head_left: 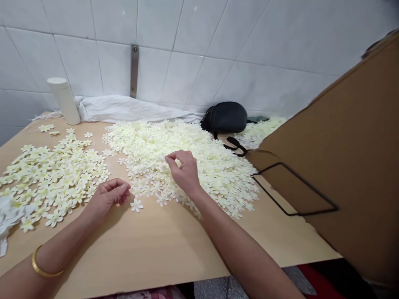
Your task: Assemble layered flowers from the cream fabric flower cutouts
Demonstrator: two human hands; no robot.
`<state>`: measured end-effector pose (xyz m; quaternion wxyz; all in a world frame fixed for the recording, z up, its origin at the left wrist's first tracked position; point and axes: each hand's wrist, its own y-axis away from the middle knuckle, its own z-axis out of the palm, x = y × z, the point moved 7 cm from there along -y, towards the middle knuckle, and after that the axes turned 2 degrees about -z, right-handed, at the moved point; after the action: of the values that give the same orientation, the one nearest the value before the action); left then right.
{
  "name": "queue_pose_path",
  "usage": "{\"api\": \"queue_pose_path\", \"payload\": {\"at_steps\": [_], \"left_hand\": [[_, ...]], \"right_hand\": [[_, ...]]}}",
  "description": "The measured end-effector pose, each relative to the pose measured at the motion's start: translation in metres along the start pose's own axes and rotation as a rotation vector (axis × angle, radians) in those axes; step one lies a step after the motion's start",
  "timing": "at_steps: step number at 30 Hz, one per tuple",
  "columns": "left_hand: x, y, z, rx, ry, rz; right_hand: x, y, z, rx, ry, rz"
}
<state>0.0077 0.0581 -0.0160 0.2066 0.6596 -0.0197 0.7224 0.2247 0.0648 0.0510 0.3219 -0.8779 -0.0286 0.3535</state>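
Note:
My right hand [186, 171] is over the large pile of cream artificial flowers [218, 174], thumb and forefinger pinched together. Whatever is between those fingertips blends into the pale flowers behind them. Lower and to the left, my left hand [109, 194] is just above the table, its fingers curled in with the thumb against them; what they hold, if anything, is hidden. One loose flower [136, 205] lies beside its fingertips. Left of that hand spreads a second, flatter heap of flowers with yellow centres [67, 172].
A white cylindrical bottle [64, 101] and a white cloth [124, 109] sit along the tiled wall. Behind the big pile is a black case [229, 117] with a strap. At the right, a cardboard sheet [352, 158] and a black wire frame [299, 214] border the wooden table [149, 253].

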Motion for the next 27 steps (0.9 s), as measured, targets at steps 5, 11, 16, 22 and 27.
{"api": "queue_pose_path", "payload": {"at_steps": [5,11,16,22,27], "left_hand": [[0.001,0.001,-0.002,0.0,-0.026,0.03],[0.003,-0.001,-0.005,0.044,-0.035,0.065],[0.006,0.001,-0.001,0.059,-0.038,0.11],[0.004,-0.001,-0.003,0.066,-0.018,0.121],[0.005,-0.001,-0.003,0.066,-0.037,0.131]], "right_hand": [[0.035,-0.029,-0.008,0.056,0.221,0.066],[0.03,-0.023,-0.024,0.213,0.323,-0.067],[-0.017,0.017,-0.008,0.01,0.18,-0.248],[-0.065,0.079,0.048,-0.535,0.073,-0.557],[-0.066,0.089,0.062,-0.575,0.166,-0.581]]}}
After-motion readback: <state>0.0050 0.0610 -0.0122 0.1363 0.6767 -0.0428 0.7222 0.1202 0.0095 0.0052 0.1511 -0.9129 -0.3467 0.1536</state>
